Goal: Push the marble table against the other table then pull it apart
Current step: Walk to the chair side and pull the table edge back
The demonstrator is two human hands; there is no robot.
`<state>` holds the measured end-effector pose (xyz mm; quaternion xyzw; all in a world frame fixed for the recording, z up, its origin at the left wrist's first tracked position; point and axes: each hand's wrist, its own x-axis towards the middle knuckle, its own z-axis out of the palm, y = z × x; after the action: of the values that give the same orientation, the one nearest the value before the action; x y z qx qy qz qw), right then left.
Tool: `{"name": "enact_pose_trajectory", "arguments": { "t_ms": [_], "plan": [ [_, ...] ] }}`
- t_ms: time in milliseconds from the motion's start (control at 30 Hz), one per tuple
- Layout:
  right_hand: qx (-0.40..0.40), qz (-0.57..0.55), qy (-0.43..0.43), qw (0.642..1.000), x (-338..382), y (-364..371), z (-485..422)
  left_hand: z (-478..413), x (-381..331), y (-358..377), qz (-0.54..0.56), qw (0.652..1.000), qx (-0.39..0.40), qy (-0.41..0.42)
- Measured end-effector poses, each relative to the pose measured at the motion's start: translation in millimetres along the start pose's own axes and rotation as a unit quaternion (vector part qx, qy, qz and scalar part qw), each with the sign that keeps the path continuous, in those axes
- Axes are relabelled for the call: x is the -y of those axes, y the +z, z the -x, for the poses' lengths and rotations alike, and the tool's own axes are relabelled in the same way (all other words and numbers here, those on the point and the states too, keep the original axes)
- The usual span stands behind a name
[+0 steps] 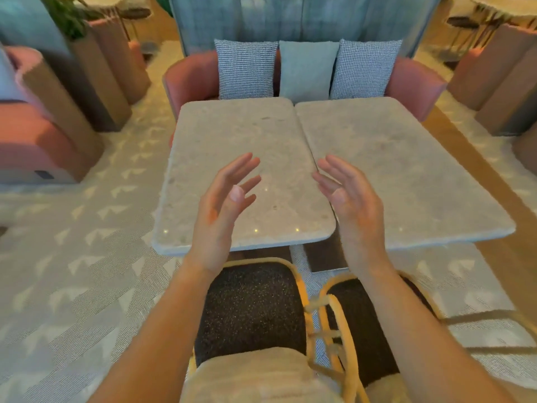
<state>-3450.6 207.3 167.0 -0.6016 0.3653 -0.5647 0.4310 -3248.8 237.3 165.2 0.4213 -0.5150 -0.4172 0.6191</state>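
Observation:
Two pale marble tables stand side by side in front of me. The left marble table and the right marble table meet along their inner edges, with only a thin dark seam between them. My left hand hovers above the near part of the left table, palm turned inward, fingers spread, holding nothing. My right hand floats over the seam and the right table's near corner, palm facing the left hand, fingers apart and empty. Neither hand touches a table.
Two rattan chairs with dark seats, left chair and right chair, stand between me and the tables. A pink sofa with three cushions sits behind the tables. Pink seating and wooden planters flank both sides on patterned carpet.

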Motion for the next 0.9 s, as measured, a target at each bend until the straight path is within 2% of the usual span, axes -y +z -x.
{"name": "enact_pose_trajectory", "arguments": {
  "t_ms": [133,233,367,433,533,633,700,767,900],
  "plan": [
    [0.022,-0.003,0.048,0.999,-53.8,-13.3,-5.0,2.2,40.6,21.0,0.018,0.997,-0.046,-0.06],
    [0.009,-0.035,0.093,0.995,-98.2,-7.7,-2.9,9.4,73.7,21.2,0.033,0.991,-0.083,-0.1],
    [0.004,-0.097,0.215,0.972,-160.5,13.4,6.6,19.0,129.7,9.7,0.061,0.968,-0.155,-0.188],
    [-0.014,-0.13,0.3,0.945,-194.4,22.3,11.2,22.3,165.1,2.5,0.086,0.946,-0.199,-0.241],
    [-0.08,-0.195,0.445,0.87,-252.2,26.4,19.3,22.1,221.0,-2.7,0.154,0.901,-0.254,-0.316],
    [-0.118,-0.244,0.533,0.801,-295.1,25.8,26.3,21.9,266.4,-8.7,0.23,0.842,-0.31,-0.376],
    [-0.137,-0.274,0.548,0.778,-315.5,27.8,25.3,19.8,290.7,-15.3,0.266,0.808,-0.336,-0.405],
    [-0.171,-0.32,0.525,0.77,-331.8,27.8,13.3,13.1,310.4,-26.9,0.298,0.778,-0.372,-0.409],
    [-0.239,-0.387,0.481,0.749,-349.1,24.2,-17.2,-9.2,332.8,-55.6,0.293,0.765,-0.442,-0.367]
  ]
}}
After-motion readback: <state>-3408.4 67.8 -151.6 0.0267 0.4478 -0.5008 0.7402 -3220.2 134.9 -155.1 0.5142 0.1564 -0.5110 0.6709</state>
